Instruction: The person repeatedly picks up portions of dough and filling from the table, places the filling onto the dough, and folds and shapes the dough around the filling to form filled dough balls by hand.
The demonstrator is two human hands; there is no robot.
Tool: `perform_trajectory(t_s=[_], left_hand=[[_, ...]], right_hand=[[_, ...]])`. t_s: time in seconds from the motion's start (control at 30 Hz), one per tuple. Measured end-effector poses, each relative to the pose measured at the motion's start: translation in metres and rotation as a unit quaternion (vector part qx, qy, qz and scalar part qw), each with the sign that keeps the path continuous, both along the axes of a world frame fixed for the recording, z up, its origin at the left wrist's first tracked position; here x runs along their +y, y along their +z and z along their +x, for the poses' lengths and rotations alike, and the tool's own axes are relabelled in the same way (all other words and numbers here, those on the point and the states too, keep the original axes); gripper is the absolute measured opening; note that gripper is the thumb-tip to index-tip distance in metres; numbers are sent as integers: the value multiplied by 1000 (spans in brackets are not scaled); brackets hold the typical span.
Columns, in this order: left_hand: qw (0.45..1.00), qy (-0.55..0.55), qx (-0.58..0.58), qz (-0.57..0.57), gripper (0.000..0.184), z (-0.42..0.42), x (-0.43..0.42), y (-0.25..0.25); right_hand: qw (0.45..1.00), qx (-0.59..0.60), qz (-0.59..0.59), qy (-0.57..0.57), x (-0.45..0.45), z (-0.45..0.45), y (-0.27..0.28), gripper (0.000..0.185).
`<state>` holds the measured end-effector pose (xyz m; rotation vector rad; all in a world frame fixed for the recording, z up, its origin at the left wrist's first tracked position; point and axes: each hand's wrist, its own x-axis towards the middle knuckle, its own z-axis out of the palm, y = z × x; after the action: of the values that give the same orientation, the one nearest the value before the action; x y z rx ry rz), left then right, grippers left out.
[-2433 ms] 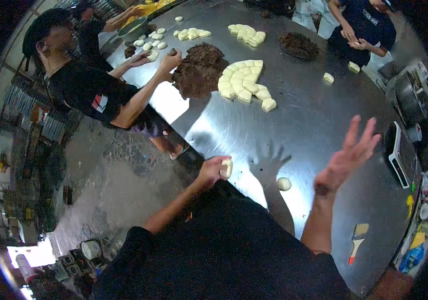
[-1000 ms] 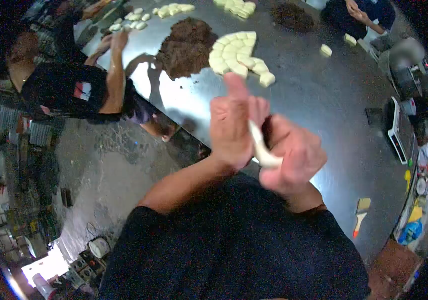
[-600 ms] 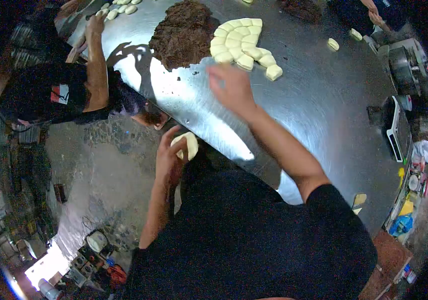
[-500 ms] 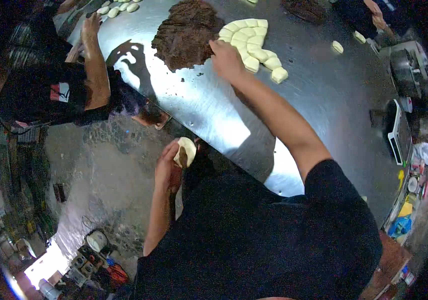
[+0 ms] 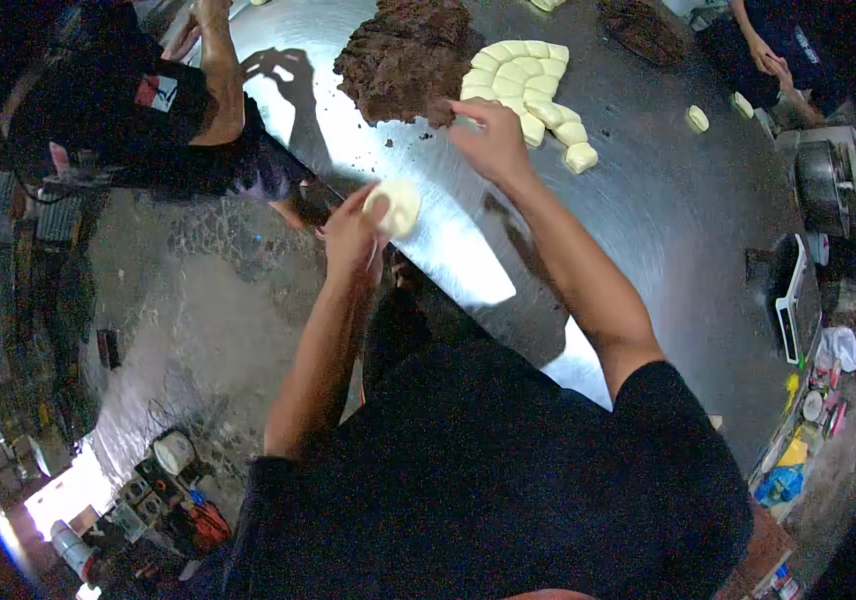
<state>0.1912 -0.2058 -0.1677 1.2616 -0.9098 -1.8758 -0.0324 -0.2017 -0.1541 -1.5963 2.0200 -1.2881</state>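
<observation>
My left hand [image 5: 351, 235] is closed around the edge of a flat round of pale dough [image 5: 404, 209], held up over the table's near edge. The dough is slightly blurred, and I cannot tell how much brown filling lies on it. Farther forward, my right hand [image 5: 493, 140] pinches a small lump of brown filling [image 5: 440, 113] in its fingertips. That lump is at the lower edge of a big dark brown mound of filling [image 5: 403, 60]. Just beyond my right hand, several cut pale dough pieces [image 5: 516, 75] lie pressed together in a fan.
A metal table [image 5: 648, 240] spreads ahead and right. One person [image 5: 128, 120] works at the left, and another person's hands [image 5: 770, 62] show at the far right. Loose dough pieces [image 5: 698, 119], another brown mass [image 5: 643, 30], a pot [image 5: 821, 185] and a white-framed device [image 5: 791, 300] stand around.
My left hand has risen with the dough round from beside the table to over its edge. My right hand has drawn back slightly from the mound with a lump of filling.
</observation>
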Motion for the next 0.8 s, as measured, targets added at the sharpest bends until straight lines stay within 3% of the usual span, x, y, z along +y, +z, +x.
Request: perform_trajectory(t_s=[0.07,0.1,0.17,0.23,0.3,0.37,0.4,0.5,0.57,0.6,0.63,0.73,0.8], left_hand=[[998,-26,55,-9,34,-26,-3,16],[994,-21,107,24,35,-44,0,44],[985,-25,161,50,37,-70,16,61],[988,-107,100,-57,39,-81,28,68],[981,-145,108,-71,34,-90,52,84],[967,-224,87,-91,37,-99,67,89],[964,-241,79,-81,36,-107,74,89],[960,-261,100,-29,33,-130,92,111],[951,-209,228,21,29,-133,101,118],[971,-179,151,-49,35,-136,114,135],[970,-183,150,-52,35,-139,118,139],[958,-175,184,-135,38,-148,136,150],[958,-207,169,-104,35,-152,143,150]], right_hand=[[988,-44,-129,69,37,7,21,38],[979,24,-185,82,51,13,20,44],[968,199,-146,47,83,24,34,42],[975,174,-141,-2,122,-8,50,46],[969,183,-159,-43,143,-21,78,40],[997,-78,-21,10,162,-29,86,28],[991,-131,-4,16,167,-35,77,25],[987,-85,-85,-108,193,-25,81,22],[972,-20,-226,-64,206,-8,90,20],[966,-3,-251,-69,215,-3,104,20],[959,13,-274,-75,223,0,116,20],[973,-12,-192,-130,224,-26,120,21],[969,8,-202,-142,228,-26,122,21]])
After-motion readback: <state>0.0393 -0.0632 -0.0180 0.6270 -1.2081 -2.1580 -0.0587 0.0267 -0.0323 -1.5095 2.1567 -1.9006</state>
